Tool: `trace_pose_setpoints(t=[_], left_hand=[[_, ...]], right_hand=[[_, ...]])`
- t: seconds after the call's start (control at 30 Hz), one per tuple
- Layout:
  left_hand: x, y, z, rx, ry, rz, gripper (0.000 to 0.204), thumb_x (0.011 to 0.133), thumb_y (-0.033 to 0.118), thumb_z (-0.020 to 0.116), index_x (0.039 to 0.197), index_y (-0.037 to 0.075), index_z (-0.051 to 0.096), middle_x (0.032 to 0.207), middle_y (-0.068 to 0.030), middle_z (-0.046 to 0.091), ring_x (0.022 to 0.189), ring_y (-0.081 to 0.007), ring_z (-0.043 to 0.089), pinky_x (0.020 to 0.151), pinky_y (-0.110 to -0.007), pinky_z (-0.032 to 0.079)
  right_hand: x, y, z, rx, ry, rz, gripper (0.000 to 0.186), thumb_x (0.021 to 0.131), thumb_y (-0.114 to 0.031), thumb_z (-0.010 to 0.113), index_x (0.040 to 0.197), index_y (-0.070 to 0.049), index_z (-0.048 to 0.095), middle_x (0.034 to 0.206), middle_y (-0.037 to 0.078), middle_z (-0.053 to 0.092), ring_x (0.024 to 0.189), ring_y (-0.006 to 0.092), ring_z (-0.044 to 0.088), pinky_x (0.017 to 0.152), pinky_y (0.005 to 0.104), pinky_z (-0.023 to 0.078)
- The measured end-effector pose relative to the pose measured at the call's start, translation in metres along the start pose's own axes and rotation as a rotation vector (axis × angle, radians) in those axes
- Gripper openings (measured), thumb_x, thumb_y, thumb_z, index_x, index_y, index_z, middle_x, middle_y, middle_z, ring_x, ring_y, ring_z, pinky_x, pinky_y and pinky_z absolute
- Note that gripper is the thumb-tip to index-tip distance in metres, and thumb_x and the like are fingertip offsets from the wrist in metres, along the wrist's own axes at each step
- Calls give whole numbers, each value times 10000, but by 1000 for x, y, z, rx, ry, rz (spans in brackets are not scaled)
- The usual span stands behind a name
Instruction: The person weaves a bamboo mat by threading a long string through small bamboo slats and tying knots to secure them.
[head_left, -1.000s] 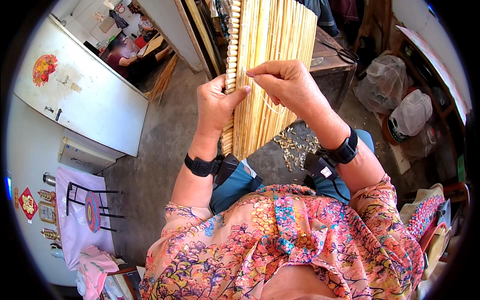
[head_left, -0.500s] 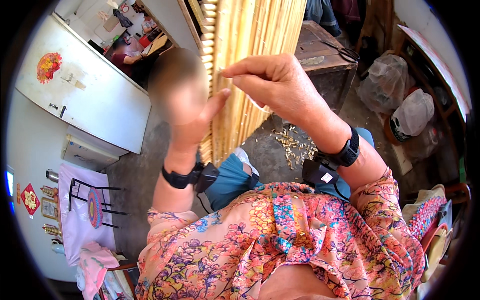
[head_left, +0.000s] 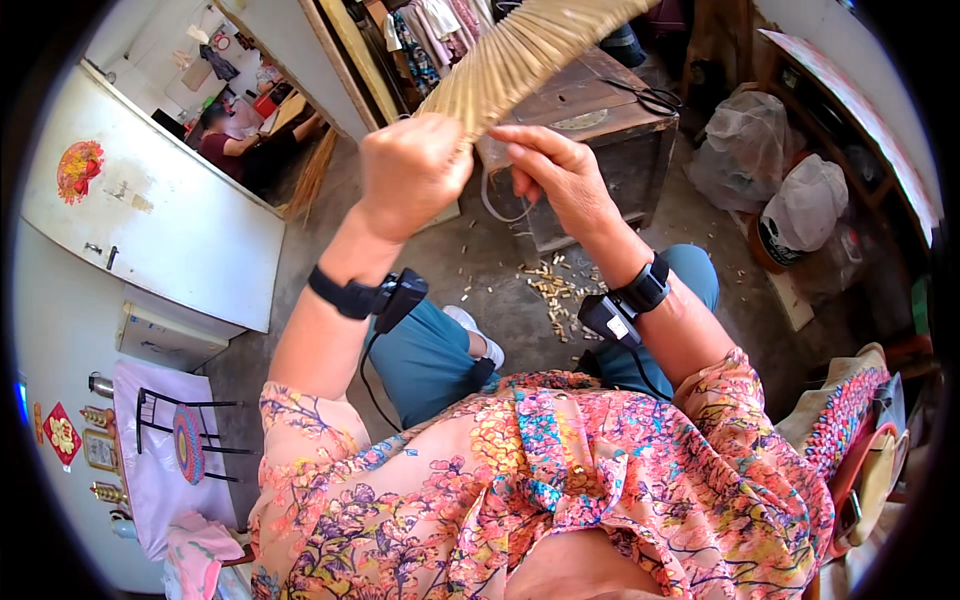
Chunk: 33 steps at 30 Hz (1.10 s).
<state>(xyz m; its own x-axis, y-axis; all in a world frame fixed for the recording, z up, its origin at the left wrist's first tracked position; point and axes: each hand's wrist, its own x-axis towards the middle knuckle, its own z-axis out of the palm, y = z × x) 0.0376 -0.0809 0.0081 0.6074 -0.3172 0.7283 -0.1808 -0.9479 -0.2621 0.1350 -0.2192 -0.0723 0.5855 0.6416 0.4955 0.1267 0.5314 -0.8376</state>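
Observation:
A mat of pale yellow reeds (head_left: 525,50) is tilted up toward the top right, seen along its ridged end. My left hand (head_left: 410,172) is closed in a blurred fist on its lower left end. My right hand (head_left: 555,178), just beside it, has thumb and forefinger pinched near the mat's lower end, with a thin white string (head_left: 500,210) hanging from it in a loop. Whether a needle is between those fingertips is too small to tell.
A worn wooden chest (head_left: 600,130) with black scissors (head_left: 660,100) stands ahead. Short reed offcuts (head_left: 560,295) litter the floor. Bagged buckets (head_left: 800,210) are at right, a white door (head_left: 155,210) and black chair (head_left: 185,420) at left. Another person (head_left: 225,140) sits in the far room.
The mat has swung from an upright, face-on position to a slant toward the top right, uncovering hanging clothes. My left hand has turned knuckles-up; my right hand has shifted slightly.

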Motion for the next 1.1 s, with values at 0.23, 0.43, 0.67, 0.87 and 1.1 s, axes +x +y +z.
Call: trace_pose_setpoints(t=[0.23, 0.43, 0.67, 0.87, 1.1], left_hand=[[-17, 35, 88, -154, -177, 34, 148, 623, 99, 640, 617, 65, 497, 613, -81, 524, 592, -267, 556, 535, -360, 445], [-31, 73, 104, -52, -217, -78, 172, 589, 64, 667, 651, 73, 507, 664, -69, 525, 671, -252, 551, 600, -356, 443], [-49, 88, 108, -48, -181, -269, 252, 594, 37, 686, 787, 48, 525, 837, -102, 558, 797, -288, 544, 683, -370, 451], [-55, 95, 108, -56, -76, -270, 318, 610, -39, 657, 912, 42, 601, 1032, -143, 605, 915, -305, 582, 773, -366, 480], [-58, 97, 119, -12, 36, -177, 272, 672, 25, 590, 940, 45, 630, 946, -111, 611, 875, -248, 592, 716, -341, 490]], right_hand=[[-48, 67, -67, 27, 146, 160, 100, 916, -87, 508, 1001, -48, 544, 669, -3, 537, 576, 50, 494, 527, 194, 415], [-84, 93, -86, 69, 176, 249, 80, 914, -86, 514, 971, -39, 545, 685, 5, 550, 586, 59, 509, 533, 199, 431], [-94, 100, -83, 144, 171, 293, 108, 916, -116, 522, 984, -38, 551, 695, 5, 544, 599, 66, 512, 545, 198, 436], [-93, 94, -81, 151, 177, 303, 122, 916, -131, 527, 982, -31, 552, 698, 15, 547, 610, 72, 518, 541, 197, 435], [-92, 90, -83, 82, 258, 323, 115, 902, -104, 541, 969, -14, 567, 660, 12, 546, 587, 72, 513, 528, 199, 423]])
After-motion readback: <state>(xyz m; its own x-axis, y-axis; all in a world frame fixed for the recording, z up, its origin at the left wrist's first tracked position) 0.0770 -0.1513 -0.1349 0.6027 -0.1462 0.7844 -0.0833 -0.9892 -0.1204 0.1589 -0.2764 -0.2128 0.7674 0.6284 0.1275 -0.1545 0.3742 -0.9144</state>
